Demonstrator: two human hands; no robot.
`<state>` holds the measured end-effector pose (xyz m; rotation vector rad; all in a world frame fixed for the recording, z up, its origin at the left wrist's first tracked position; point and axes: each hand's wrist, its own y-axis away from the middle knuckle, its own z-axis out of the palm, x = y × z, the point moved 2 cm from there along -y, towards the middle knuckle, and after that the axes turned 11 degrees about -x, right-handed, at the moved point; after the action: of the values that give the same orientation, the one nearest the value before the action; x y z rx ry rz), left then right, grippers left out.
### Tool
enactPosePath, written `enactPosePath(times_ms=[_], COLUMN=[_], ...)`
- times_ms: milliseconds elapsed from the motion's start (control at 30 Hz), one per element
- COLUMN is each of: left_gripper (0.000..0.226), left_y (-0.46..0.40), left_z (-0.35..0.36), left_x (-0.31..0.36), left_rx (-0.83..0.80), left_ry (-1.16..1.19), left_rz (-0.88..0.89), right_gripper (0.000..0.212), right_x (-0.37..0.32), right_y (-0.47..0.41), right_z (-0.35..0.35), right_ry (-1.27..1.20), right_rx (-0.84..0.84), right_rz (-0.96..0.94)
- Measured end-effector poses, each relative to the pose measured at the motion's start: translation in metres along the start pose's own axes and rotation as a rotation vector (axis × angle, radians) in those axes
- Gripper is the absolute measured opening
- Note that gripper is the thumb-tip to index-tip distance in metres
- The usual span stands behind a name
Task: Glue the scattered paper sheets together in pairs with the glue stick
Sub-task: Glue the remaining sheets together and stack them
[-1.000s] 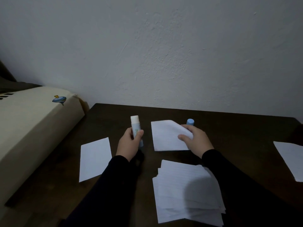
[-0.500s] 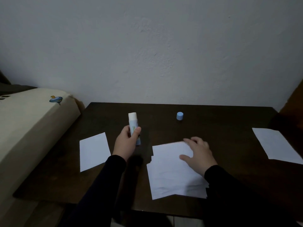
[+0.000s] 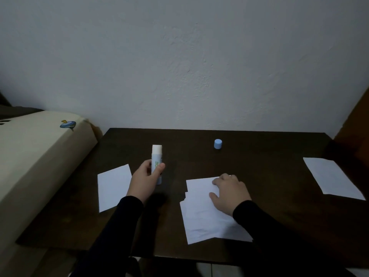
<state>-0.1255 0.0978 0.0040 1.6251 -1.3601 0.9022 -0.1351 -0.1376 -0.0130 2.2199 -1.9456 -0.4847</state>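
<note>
My left hand (image 3: pixel 146 179) holds the uncapped glue stick (image 3: pixel 157 156) upright above the dark table (image 3: pixel 259 176), its white tip pointing up. My right hand (image 3: pixel 229 192) lies flat, fingers spread, on the top sheet of a stack of white paper sheets (image 3: pixel 201 212) near the table's front edge. The stick's blue cap (image 3: pixel 218 144) stands alone toward the back of the table. A single white sheet (image 3: pixel 112 188) lies left of my left hand. Another single sheet (image 3: pixel 331 177) lies at the far right.
A beige cushioned piece of furniture (image 3: pixel 36 156) with a small blue sticker runs along the table's left side. A grey wall rises right behind the table. A brown wooden surface (image 3: pixel 357 126) stands at the right edge.
My right hand carried the sheet from the middle of the table onto the stack and now presses it there. The view tilted up slightly. My left hand kept the glue stick upright.
</note>
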Motion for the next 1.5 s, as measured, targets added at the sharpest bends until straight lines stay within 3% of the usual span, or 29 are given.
enactPosePath(times_ms=[200,533,733,800,1100,1333,1500], left_gripper=[0.049,0.052,0.045,0.043,0.044,0.049,0.052], left_y=[0.001,0.004,-0.002,-0.004,-0.007,-0.007,-0.009], left_z=[-0.041,-0.11,-0.127,-0.126,-0.126,-0.127,-0.121], left_x=[-0.011,-0.061,-0.069,-0.067,-0.062,-0.06,-0.056], left_rx=[0.112,0.311,0.382,0.379,0.345,0.356,0.33], left_ry=[0.018,0.051,0.081,0.075,0.079,0.101,0.137], left_rz=[-0.01,-0.14,-0.142,-0.124,-0.069,-0.078,-0.102], right_gripper=[0.04,0.043,0.088,0.093,0.069,0.041,0.031], right_x=[-0.07,-0.181,-0.229,-0.239,-0.255,-0.232,-0.198], right_y=[-0.011,-0.052,-0.065,-0.066,-0.074,-0.074,-0.079], right_z=[-0.006,0.004,0.017,0.019,0.019,0.016,0.005], right_ry=[-0.168,-0.24,-0.088,-0.047,-0.062,-0.574,-0.646], right_rx=[0.052,-0.169,-0.189,-0.217,-0.313,-0.254,-0.162], right_rz=[-0.122,-0.194,-0.038,0.04,0.072,-0.039,-0.063])
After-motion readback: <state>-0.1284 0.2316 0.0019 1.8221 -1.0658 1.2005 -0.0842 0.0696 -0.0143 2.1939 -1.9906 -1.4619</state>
